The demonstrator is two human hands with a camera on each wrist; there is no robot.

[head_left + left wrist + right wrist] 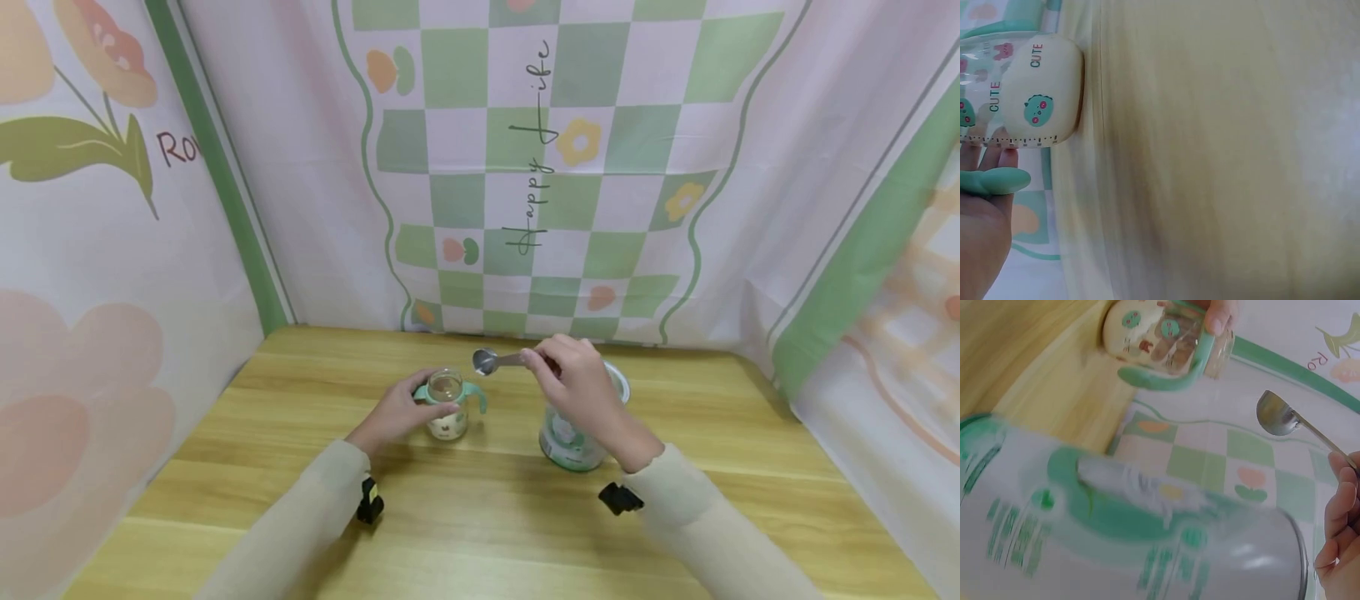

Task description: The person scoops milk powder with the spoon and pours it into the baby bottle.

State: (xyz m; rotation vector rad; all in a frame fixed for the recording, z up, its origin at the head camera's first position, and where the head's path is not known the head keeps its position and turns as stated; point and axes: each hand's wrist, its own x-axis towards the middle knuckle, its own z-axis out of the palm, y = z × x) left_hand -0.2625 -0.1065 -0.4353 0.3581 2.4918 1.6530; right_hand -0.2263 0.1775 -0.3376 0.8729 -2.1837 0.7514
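My left hand [403, 410] grips a clear baby bottle [448, 428] by its green-handled collar, with the thumb across the near side. The bottle stands upright and uncapped on the table; cream-coloured contents [1054, 62] show in its lower part. My right hand [579, 385] pinches the handle of a metal measuring spoon [486, 362], whose bowl points left, in the air to the right of the bottle mouth. The right wrist view shows the outside of the spoon's bowl [1277, 415]; what lies in it I cannot tell. Below my right hand stands a milk powder can [566, 442], partly hidden by it.
The wooden table [480, 533] ends at a hanging cloth [517, 192] with a green and white check behind. Printed cloth also hangs along the left [82, 275] and right [885, 350] sides. Both sleeves carry a small black device near the wrist.
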